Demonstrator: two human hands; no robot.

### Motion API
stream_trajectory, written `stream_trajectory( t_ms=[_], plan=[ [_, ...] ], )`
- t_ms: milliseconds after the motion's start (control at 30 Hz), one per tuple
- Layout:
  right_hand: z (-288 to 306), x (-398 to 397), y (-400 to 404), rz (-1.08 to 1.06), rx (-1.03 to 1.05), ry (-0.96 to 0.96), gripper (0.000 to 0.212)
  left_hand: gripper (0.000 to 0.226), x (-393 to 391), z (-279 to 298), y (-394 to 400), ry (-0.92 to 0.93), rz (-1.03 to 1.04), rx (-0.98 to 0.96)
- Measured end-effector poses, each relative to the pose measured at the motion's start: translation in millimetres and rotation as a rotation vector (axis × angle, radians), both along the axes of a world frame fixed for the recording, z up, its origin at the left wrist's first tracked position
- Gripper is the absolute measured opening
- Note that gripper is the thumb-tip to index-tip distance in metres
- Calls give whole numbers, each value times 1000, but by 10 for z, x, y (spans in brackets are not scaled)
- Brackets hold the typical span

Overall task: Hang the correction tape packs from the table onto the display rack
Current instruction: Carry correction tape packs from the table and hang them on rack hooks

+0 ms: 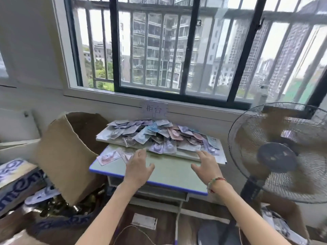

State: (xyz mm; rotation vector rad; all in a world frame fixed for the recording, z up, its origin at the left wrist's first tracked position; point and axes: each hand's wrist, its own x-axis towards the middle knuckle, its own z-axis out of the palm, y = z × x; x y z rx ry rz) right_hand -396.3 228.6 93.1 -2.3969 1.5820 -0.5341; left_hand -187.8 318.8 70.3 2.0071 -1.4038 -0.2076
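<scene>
Blue-edged table [169,171] — white board [185,152] w/ heaped correction tape packs [155,133] on it.

Daylight pours in through the barred window [177,50] at twelve o'clock, bright and slightly blown out in the sky. The table [168,172] is evenly lit, with soft, faint shadows. The whole picture is smeary. The fan [277,154] at three o'clock blurs, and window bars bow outward toward the edges from the wide lens.

Fan [277,152] cut off right; pack [155,135] labels blurred.
</scene>
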Motion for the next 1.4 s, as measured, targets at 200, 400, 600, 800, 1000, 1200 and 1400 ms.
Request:
stream_trajectory(
  t_ms=[200,400,600,800,1000,1200,1400],
  plan=[
    [-140,420,-838,-34,29,26,57,65,450,-81,-851,27,-25,29],
    [-338,792,-1684,-33,40,62,57,62,830,-251,-1636,60,-10,43],
    [-425,1159,-2745,5,51,31,55,64,1194,-326,-2596,12,35,134],
    [-435,1466,-3766,26,76,55,58,68,1449,-255,-3667,31,78,217],
    [-666,1599,-4375,11,127,81,55,80,1589,-359,-4599,54,61,345],
    [-852,1635,-4741,-40,166,52,49,78,1560,-569,-5401,56,103,449],
    [-910,1673,-5030,-94,186,66,48,98,1544,-723,-5896,7,160,478]
  ],
)
